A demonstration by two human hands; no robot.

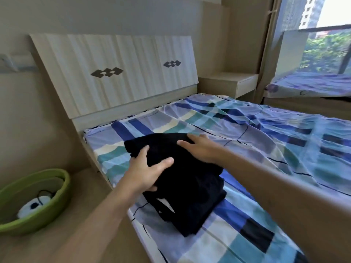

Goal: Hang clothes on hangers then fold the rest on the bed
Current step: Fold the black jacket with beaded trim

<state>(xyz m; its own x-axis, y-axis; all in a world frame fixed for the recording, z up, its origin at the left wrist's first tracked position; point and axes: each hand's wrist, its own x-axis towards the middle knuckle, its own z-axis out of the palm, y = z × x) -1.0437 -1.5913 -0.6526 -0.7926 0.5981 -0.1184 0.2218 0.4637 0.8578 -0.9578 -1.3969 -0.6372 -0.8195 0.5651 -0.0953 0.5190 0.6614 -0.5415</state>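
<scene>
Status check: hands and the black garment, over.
Left hand grips black garment edge. Right hand flat on its far side. Garment folded on bed, nothing blocking.

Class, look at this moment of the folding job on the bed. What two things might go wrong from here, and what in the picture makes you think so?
1. The dark clothes lie close to the near edge of the bed. A tug from the left hand, which grips them, may drag them off.
2. The right hand only rests flat on top, so the layers may slide apart if the pile is moved.
</scene>
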